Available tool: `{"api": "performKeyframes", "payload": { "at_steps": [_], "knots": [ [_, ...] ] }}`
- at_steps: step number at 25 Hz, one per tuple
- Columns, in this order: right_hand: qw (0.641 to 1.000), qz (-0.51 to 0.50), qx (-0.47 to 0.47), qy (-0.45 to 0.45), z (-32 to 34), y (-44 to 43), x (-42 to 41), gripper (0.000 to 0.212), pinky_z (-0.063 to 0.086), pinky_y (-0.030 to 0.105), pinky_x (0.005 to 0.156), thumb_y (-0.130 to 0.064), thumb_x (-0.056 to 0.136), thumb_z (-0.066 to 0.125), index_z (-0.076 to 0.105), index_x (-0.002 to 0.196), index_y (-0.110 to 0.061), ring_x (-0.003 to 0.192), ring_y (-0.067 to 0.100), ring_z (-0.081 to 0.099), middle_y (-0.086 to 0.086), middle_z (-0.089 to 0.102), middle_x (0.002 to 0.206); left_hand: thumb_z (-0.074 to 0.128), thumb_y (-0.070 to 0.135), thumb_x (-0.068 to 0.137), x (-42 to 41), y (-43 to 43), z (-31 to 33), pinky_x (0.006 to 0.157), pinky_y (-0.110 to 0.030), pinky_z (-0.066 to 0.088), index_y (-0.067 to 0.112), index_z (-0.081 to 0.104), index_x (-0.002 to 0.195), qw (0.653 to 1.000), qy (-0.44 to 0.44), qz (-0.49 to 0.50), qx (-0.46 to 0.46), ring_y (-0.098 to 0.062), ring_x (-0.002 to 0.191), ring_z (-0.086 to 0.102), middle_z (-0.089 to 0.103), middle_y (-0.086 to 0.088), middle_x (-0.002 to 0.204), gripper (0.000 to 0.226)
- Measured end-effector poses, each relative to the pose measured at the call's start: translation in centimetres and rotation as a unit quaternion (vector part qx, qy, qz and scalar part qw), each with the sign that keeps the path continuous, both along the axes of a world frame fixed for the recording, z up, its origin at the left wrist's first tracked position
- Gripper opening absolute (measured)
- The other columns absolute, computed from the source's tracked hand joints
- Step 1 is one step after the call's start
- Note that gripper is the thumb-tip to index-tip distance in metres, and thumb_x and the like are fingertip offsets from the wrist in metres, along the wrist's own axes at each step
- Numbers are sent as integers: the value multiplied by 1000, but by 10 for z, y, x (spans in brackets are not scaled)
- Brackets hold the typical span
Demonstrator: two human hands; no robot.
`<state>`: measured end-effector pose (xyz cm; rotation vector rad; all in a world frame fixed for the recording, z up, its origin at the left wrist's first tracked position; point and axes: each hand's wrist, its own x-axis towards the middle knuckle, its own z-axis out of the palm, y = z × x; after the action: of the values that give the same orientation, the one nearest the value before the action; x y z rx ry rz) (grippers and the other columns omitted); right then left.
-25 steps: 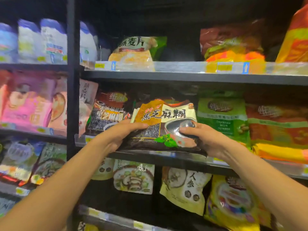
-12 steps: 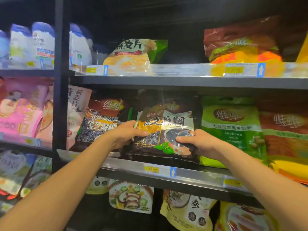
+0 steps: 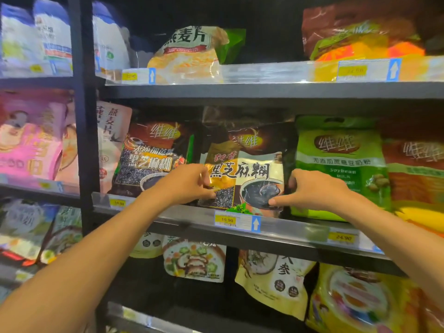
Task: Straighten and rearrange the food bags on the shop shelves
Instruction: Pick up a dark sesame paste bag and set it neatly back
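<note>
- While both bare arms reach up to the middle shelf (image 3: 192, 216), a glossy, crinkled plastic bag of black sesame paste (image 3: 245, 174) stands between the hands, roughly rectangular, dark brown with a gold and cream panel and a pictured bowl.
- The left hand (image 3: 185, 183) pinches the bag's left edge low down, thumb and fingertips (image 3: 211, 194) closed on the film, the other fingers curled.
- The right hand (image 3: 314, 188) cups the bag's right edge, its thumb (image 3: 276, 201) laid flat along the lower front by the printed bowl and its fingers wrapped behind, out of sight.
- The bag stands upright on the shelf, printed face toward the aisle, long axis about vertical, top leaning slightly back.
- A similar dark sesame bag (image 3: 149, 159) stands just beside it on the left, and a matte-looking green soybean milk bag (image 3: 338, 164) just to the right.
- A clear plastic price strip with a yellow tag (image 3: 227, 220) runs along the shelf lip below the bag.
</note>
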<state>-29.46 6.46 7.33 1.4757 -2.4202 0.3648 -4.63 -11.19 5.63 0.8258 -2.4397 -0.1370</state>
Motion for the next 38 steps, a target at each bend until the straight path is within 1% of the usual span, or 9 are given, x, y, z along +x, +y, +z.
{"api": "performKeyframes", "payload": {
  "at_steps": [3,5,9,14,17,19,27,33,38],
  "knots": [
    [989,111,-83,46,-1,12,18,44,52,36,61,-68,72,79,59,81,-30,76,9,64,-14,67,78,81,29,88,0,2,2,74,-31,61,17,75,83,994,-68,-69,47,-14,75,74,77,1,78,15],
    [980,190,-32,58,-9,11,32,32,53,33,61,-59,79,78,63,80,-30,74,6,64,-17,67,74,81,27,88,-6,-4,1,82,-36,63,16,76,80,991,-114,-61,37,-8,79,73,77,5,81,14],
    [978,152,-9,143,-15,-7,43,44,38,25,54,-72,84,63,71,82,-28,74,6,62,-15,70,78,82,31,86,-16,-13,-1,80,-40,63,14,70,72,991,-127,-36,5,-16,77,72,74,-2,75,25],
    [964,134,23,229,-13,-24,39,44,40,28,58,-67,81,71,63,81,-24,74,17,58,-9,63,76,82,50,83,-21,-10,0,59,-32,45,-2,67,85,986,-163,-13,-18,-24,67,55,65,-17,76,54],
    [960,124,26,251,-14,-33,36,45,46,29,61,-66,80,71,59,79,-24,74,21,59,-7,61,76,81,56,80,-27,-15,-4,52,-29,38,-3,68,83,985,-161,6,-55,-29,70,64,69,-14,76,61],
    [957,116,29,264,-16,-41,34,47,41,29,57,-68,79,72,57,78,-24,75,22,60,-7,61,76,83,59,76,-30,-19,-6,52,-29,38,-3,71,86,986,-152,8,-66,-29,73,67,73,-18,81,63],
    [955,111,16,273,-16,-64,17,50,42,29,60,-72,77,73,53,77,-26,77,23,61,-6,60,78,85,59,73,-46,-28,-4,65,-36,54,4,68,85,986,-134,32,-91,-24,72,67,63,-4,69,59],
    [961,116,22,251,-17,-65,15,52,41,28,58,-75,76,72,56,77,-25,75,21,61,-8,62,77,84,57,76,-45,-28,-8,68,-38,53,12,57,81,988,-130,26,-84,-26,77,65,62,-4,75,53],
    [980,93,23,173,-14,-54,22,68,48,29,56,-89,73,59,64,74,-22,68,15,64,-7,66,69,74,66,82,-37,-25,-9,62,-34,45,0,67,92,995,-95,2,-18,-25,72,63,65,-9,73,66]
  ]
}}
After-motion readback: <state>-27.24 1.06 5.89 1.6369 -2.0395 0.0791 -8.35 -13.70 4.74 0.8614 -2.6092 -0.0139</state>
